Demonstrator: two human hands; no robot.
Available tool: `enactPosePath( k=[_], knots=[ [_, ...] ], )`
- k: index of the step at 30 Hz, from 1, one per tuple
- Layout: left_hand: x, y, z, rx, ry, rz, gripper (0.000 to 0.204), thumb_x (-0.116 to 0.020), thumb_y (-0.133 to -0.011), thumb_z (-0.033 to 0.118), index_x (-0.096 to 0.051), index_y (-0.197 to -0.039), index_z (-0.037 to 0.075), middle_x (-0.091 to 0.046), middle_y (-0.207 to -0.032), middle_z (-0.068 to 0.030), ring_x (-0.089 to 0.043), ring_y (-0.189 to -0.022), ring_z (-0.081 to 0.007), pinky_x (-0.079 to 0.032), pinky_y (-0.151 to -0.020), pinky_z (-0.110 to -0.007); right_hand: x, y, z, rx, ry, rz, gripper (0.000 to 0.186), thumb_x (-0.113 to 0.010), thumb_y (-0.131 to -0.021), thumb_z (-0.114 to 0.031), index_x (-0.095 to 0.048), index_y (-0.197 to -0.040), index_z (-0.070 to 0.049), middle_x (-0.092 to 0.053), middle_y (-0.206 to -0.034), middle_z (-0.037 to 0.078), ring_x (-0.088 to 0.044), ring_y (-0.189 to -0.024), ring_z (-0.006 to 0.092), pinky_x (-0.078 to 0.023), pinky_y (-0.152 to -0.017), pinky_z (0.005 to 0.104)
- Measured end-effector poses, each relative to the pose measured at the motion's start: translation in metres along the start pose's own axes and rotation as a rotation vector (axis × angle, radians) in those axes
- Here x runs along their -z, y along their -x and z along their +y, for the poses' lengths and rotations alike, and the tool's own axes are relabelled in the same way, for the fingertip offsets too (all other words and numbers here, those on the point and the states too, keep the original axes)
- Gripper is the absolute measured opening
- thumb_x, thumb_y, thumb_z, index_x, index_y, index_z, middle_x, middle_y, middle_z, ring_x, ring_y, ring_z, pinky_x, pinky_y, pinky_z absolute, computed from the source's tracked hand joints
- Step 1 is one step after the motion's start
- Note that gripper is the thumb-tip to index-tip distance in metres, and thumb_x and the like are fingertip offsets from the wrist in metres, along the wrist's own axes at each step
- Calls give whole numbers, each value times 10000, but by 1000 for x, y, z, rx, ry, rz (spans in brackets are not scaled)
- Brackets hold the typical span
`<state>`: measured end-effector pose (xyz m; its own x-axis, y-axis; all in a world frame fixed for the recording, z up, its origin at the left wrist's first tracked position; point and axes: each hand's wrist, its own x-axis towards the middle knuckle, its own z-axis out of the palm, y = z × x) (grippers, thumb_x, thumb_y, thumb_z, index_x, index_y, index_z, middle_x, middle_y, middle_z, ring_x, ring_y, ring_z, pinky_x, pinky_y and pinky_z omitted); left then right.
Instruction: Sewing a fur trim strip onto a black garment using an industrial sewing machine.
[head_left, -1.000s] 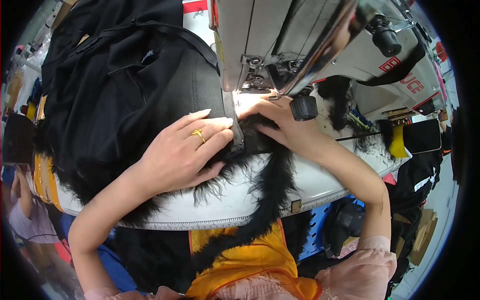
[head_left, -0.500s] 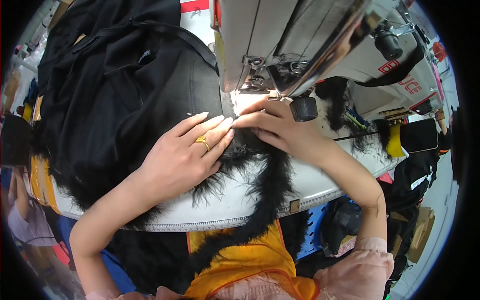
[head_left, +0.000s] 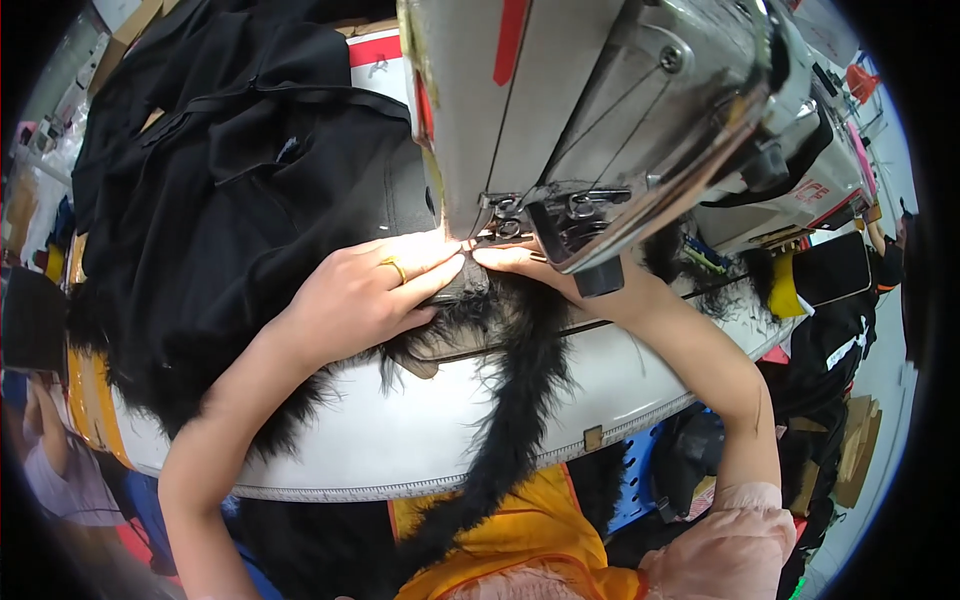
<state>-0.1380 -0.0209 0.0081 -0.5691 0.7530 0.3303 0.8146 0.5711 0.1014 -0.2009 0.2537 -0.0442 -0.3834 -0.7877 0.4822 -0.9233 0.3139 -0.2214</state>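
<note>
A sewing machine head (head_left: 470, 120) stands over a black garment (head_left: 250, 160) with a grey-black band (head_left: 390, 190). My left hand (head_left: 355, 300), with a gold ring, lies flat on the garment, fingertips stretched into the lit spot by the presser foot (head_left: 485, 242). Beside them, my right hand (head_left: 595, 290) is partly behind the machine head, its index finger reaching to the seam and its other fingers curled; what they grip is hidden. A long black feather trim (head_left: 510, 410) runs from under that hand over the table's front toward my lap.
A white table (head_left: 320, 440) has a measuring tape along its front edge. At the right lie a dark phone (head_left: 830, 267), yellow piece (head_left: 785, 290) and loose dark fluff; below are a blue crate (head_left: 630, 470) and cardboard (head_left: 855, 450). Another person's arm (head_left: 50, 430) shows at far left.
The view has shifted, so the machine head appears lower and larger. My left fingertips have slid forward to the presser foot, and my right index finger is also closer to it.
</note>
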Motion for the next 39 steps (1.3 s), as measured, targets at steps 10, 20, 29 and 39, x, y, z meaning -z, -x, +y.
enactPosePath(
  k=[10, 20, 29, 39],
  knots=[
    [-2, -8, 3, -6, -155, -53, 502, -689, -769, 243, -611, -1204, 6, -648, -1090, -72, -591, -1090, -224, -474, -944, -333, 14, -18, -13, -76, 36, 106, 154, -634, -748, -143, -656, -900, -132, -579, -726, 51, -586, -720, 258, -463, -629, 388],
    [-8, -8, 8, -2, -164, 93, 510, -732, -712, 148, -613, -1197, 43, -647, -1126, -86, -614, -1014, -262, -492, -906, -353, 12, -21, -7, -62, 147, 30, 97, -646, -726, -97, -591, -795, -56, -604, -766, 105, -607, -757, 303, -482, -659, 417],
    [8, 1, 7, 51, -1, 48, 352, -718, -730, 114, -657, -1073, 62, -667, -1121, -65, -649, -1000, -245, -529, -823, -348, 28, -14, -21, -143, 155, 44, 247, -655, -857, -288, -684, -1075, -175, -630, -945, 88, -627, -901, 292, -503, -753, 408],
    [46, -62, 191, -155, 517, 142, 572, -746, -738, 231, -549, -1241, 42, -547, -1289, -180, -512, -1214, -396, -412, -1023, -461, 13, -6, -36, -144, -7, 54, 249, -647, -853, -347, -672, -1044, -191, -635, -1034, 59, -631, -950, 260, -515, -766, 384]
  ],
)
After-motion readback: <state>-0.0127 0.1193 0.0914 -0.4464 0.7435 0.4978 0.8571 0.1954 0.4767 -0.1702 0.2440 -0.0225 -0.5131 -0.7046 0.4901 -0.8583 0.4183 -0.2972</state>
